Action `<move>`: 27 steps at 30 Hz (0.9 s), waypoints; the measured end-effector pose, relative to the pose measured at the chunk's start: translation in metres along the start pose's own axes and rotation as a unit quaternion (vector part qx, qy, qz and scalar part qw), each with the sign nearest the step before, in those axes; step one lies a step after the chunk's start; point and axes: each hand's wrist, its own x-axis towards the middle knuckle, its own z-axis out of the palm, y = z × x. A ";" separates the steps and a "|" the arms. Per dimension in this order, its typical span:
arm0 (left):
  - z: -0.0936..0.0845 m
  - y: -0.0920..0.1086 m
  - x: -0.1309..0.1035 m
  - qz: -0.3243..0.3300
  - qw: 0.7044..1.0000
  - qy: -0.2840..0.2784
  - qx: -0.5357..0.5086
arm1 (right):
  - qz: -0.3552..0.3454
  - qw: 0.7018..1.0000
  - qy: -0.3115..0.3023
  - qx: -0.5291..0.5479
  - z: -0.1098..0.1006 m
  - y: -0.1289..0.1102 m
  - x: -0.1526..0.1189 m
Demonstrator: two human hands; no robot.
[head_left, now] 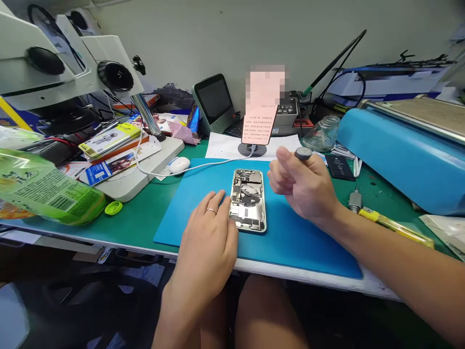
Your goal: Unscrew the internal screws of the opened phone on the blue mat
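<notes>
An opened smartphone (249,199) lies on a blue work mat (290,242), its circuit boards and metal inner parts exposed. Against its left edge rests my left hand (209,232), fingers stretched out and palm down, with a ring on one finger. My right hand (303,184) is raised to the right of the phone, apart from it. Its fingers are curled round a tool with a round dark grey end (303,153), which sticks out beside the thumb. The rest of that tool is hidden inside the fist.
Behind the mat, a lit phone (259,121) stands on a round stand with a white cable. A microscope (116,75) overhangs the left side near a green bottle (47,189). To the right are a glass jar (322,133), a blue machine (395,155) and a yellow tool (395,227).
</notes>
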 end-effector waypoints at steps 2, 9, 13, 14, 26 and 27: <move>-0.008 -0.002 0.008 0.007 0.999 -0.036 -0.015 | -0.024 0.999 -0.016 0.020 0.002 0.003 -0.002; -0.005 -0.010 0.019 -0.009 0.997 -0.001 -0.081 | -0.162 0.975 -0.004 -0.151 0.000 0.011 -0.015; -0.002 -0.012 0.017 -0.006 0.996 0.000 -0.091 | -0.113 0.971 -0.047 -0.206 0.000 0.004 -0.014; -0.003 -0.012 0.016 -0.006 0.996 -0.002 -0.093 | -0.092 0.970 -0.061 -0.219 0.002 0.000 -0.012; 0.002 -0.014 0.015 0.002 0.996 0.027 -0.088 | -0.224 0.935 -0.031 -0.275 0.006 0.003 -0.030; 0.002 -0.015 0.015 0.000 0.996 0.029 -0.082 | -0.231 0.928 -0.037 -0.288 0.004 0.004 -0.033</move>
